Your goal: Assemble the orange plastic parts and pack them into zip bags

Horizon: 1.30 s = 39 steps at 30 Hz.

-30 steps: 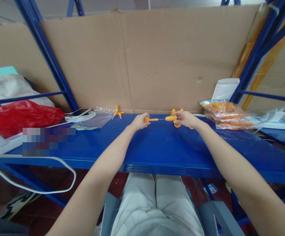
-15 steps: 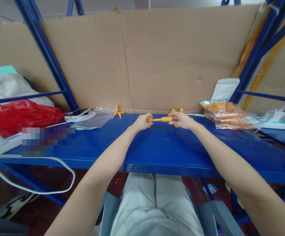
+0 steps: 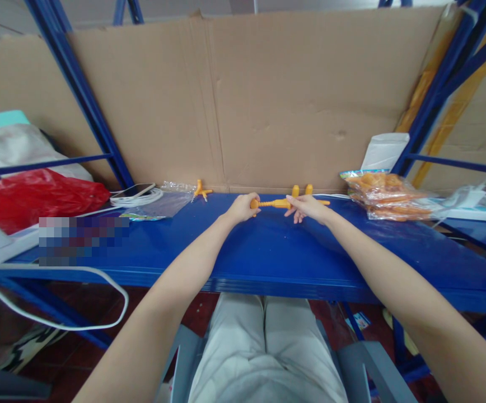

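My left hand (image 3: 241,208) is closed round one end of a small orange plastic toy part (image 3: 273,204) with a threaded shaft, held just above the blue shelf (image 3: 268,252). My right hand (image 3: 308,207) pinches the other end of the same part, its lower fingers hanging loosely. Behind my right hand more orange plastic pieces (image 3: 305,192) stick up by the cardboard backing. A single small orange piece (image 3: 201,192) lies further left on the shelf.
A clear bag of orange parts (image 3: 383,195) lies at the right. At the left are a phone with a coiled white cable (image 3: 136,196), an empty clear packet (image 3: 163,206) and a red plastic bag (image 3: 33,197). Cardboard (image 3: 268,106) backs the shelf, between blue rack posts.
My hands have come closer together, so the orange part between them looks shorter. My right hand has turned and its lower fingers have loosened.
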Each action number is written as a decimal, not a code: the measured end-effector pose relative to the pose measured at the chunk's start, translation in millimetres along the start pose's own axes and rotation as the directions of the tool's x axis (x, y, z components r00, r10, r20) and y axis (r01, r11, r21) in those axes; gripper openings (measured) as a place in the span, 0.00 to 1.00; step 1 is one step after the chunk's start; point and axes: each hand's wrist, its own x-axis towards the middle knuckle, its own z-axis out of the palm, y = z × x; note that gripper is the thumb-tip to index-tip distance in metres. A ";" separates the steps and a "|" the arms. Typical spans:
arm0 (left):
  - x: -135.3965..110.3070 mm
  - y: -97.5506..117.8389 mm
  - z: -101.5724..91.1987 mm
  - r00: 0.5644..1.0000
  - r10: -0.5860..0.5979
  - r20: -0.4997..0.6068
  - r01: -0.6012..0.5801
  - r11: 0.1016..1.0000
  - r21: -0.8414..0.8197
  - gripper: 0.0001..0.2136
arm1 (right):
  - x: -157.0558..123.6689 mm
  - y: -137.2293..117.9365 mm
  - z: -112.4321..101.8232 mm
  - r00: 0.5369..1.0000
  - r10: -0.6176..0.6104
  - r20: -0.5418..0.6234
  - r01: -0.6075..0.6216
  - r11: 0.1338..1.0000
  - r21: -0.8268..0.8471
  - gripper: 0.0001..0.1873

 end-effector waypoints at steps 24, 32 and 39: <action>-2.4 6.9 0.7 0.998 0.020 -0.067 -0.013 0.994 0.112 0.12 | -4.1 -2.3 2.6 0.992 0.105 0.074 -0.112 0.990 0.087 0.25; -3.3 8.5 0.7 0.996 0.043 -0.076 -0.032 0.989 0.147 0.12 | -1.3 -1.4 9.3 0.994 0.105 -0.040 -0.101 0.991 0.084 0.32; -2.1 5.3 -1.1 0.995 0.042 -0.087 -0.032 0.993 0.113 0.12 | -4.0 -7.0 7.6 0.992 0.117 0.036 -0.122 0.961 0.247 0.21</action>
